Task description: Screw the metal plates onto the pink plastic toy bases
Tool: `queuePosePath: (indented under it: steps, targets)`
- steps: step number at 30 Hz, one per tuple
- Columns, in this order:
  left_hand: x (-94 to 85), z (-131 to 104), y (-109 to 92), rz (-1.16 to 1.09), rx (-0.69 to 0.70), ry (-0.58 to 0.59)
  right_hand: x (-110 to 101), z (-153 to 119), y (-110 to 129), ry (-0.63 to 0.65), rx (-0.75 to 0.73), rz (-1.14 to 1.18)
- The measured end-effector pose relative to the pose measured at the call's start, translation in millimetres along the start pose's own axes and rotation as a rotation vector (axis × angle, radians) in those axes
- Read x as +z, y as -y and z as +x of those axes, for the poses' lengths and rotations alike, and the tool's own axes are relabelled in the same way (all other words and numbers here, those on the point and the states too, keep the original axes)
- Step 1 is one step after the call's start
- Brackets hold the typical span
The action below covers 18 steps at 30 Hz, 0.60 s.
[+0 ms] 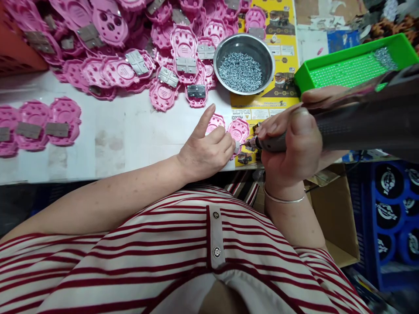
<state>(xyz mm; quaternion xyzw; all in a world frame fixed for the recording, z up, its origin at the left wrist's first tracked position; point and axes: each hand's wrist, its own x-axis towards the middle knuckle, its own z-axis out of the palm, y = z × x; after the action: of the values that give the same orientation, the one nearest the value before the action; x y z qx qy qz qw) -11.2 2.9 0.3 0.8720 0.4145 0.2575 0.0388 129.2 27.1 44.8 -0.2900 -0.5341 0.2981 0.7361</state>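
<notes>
My right hand (291,144) is wrapped round a dark electric screwdriver (360,117) that lies almost level and points left. Its tip meets a small grey plate (237,147) on a pink plastic part (238,130) near the table's front edge. My left hand (207,150) rests just left of that part, fingers curled and thumb raised, with its fingertips by the grey plate; whether they pinch something is hidden. Partly behind my left hand is another pink part (216,123).
Beyond my hands stands a metal bowl of screws (271,65). A green tray (347,63) is at the right, with pink parts heaped (111,26) at the back left. Three more pink parts (65,120) line the left. An orange basket (16,48) stands behind them.
</notes>
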Motion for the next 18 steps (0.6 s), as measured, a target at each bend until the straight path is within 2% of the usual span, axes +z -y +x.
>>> queuePosePath:
  steps: [2, 8, 13, 16, 18]
  targets:
    - [0.2, 0, -1, -0.004, 0.004, -0.016, -1, 0, -1, 0.029, -0.002, -0.019]
    - [1.6, 0, -1, -0.004, -0.001, 0.002, -7, 0, -7, 0.07, 0.195, -0.16]
    - [1.9, -1, 1, 0.066, 0.023, -0.026, -5, 4, -4, 0.08, 0.057, -0.043]
    - [1.1, -3, 5, 0.001, -0.011, -0.05, 1, 8, 8, 0.056, 0.034, -0.01]
    - [0.1, -5, 8, -0.039, -0.034, -0.074, 4, 10, 19, 0.095, 0.008, -0.006]
